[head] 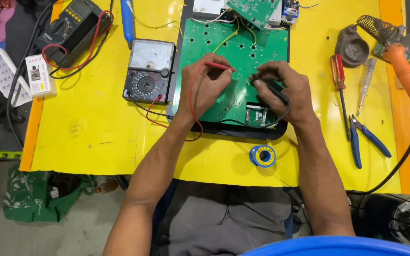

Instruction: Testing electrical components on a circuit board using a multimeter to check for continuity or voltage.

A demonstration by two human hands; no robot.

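Left hand (205, 85) fingers grip thin red test probe (220, 66), right hand (283, 90) fingers grip black test probe (276, 91), both over large green circuit board (236, 52); bare yellow tabletop (100, 137) flanks both board edges

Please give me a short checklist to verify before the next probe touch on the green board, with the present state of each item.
1. Red probe gripped in left hand: ok.
2. Black probe gripped in right hand: ok.
3. Both tips over the green circuit board: ok.
4. Leads reach the analog multimeter: ok.
5. Meter dial setting: cannot tell.
6. Soldering iron lies away from hands: ok.
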